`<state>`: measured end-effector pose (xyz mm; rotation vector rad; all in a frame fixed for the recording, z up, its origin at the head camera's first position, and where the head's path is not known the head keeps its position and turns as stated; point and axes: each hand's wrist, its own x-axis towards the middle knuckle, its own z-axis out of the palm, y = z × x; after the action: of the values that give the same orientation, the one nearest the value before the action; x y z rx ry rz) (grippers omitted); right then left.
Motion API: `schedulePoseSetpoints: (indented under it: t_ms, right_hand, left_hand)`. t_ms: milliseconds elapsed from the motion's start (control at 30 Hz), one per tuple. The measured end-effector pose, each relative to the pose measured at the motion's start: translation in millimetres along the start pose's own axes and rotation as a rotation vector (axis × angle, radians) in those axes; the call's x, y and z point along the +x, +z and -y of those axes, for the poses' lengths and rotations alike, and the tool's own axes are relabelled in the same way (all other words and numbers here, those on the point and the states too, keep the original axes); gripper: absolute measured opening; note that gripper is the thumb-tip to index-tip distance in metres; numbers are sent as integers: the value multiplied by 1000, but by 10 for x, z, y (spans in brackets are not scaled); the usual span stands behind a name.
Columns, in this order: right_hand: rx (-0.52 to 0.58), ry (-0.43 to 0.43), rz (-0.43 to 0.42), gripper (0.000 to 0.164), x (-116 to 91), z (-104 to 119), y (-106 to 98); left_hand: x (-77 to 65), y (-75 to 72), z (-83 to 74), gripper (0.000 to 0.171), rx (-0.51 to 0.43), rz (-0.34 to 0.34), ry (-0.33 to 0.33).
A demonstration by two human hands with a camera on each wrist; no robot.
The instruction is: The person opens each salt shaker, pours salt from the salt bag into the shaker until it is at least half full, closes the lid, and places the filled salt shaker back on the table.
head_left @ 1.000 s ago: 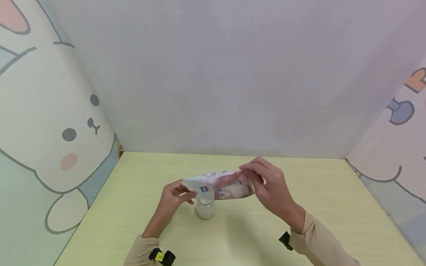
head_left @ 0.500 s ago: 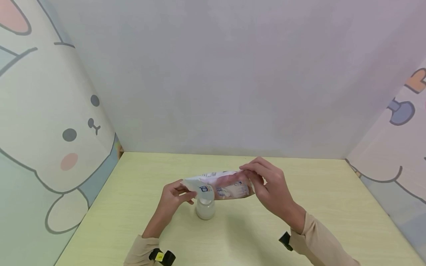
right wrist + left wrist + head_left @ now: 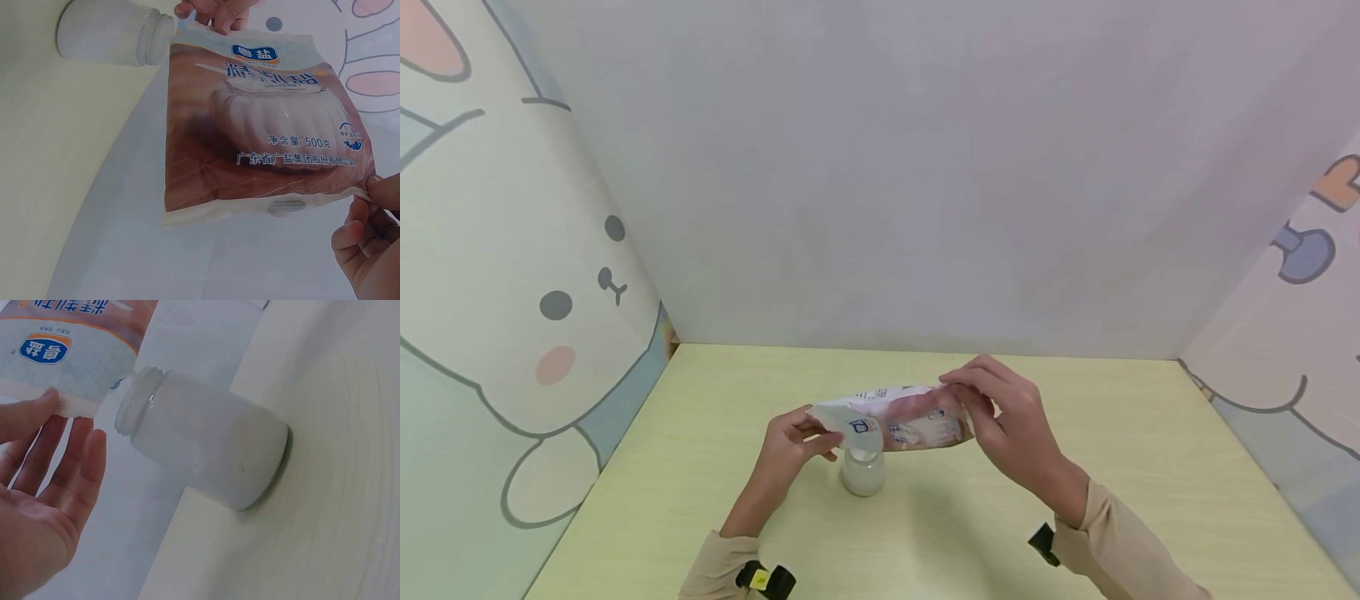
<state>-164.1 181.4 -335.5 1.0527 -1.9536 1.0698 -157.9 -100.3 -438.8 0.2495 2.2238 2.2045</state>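
Rabbit-printed wall (image 3: 490,250) rises at left; next, the left hand (image 3: 784,442) pinches the salt bag's ragged edge between thumb and fingers, beside an upright glass jar's (image 3: 863,475) mouth, and the right hand (image 3: 1017,425) pinches the raised salt bag's (image 3: 925,429) opposite end. A slipped pinch or knock could probably spill salt or tip the jar. Pale yellow table (image 3: 700,417) meets a grey rear wall (image 3: 880,167), with a cartoon-printed wall (image 3: 1247,467) at right.

From the jar (image 3: 862,476), I see passage at six o'clock over the table (image 3: 865,554); the bag (image 3: 923,427) blocks one o'clock, the left hand (image 3: 788,442) ten.
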Motion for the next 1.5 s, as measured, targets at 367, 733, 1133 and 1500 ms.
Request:
schedulePoseSetpoints:
  t_ms: [367, 733, 1133, 1500]
  right_hand:
    - [-7, -1, 2, 32, -1, -9, -1]
    - [-15, -1, 2, 31, -16, -14, -6]
    - [-18, -6, 3, 30, -1, -25, 2]
    - [-15, 0, -5, 31, -10, -44, 15]
  left_hand:
    - [13, 0, 14, 29, 2, -4, 18]
    - [7, 10, 29, 30, -9, 12, 5]
    - [8, 7, 23, 29, -5, 2, 2]
    - [18, 7, 44, 29, -12, 1, 3]
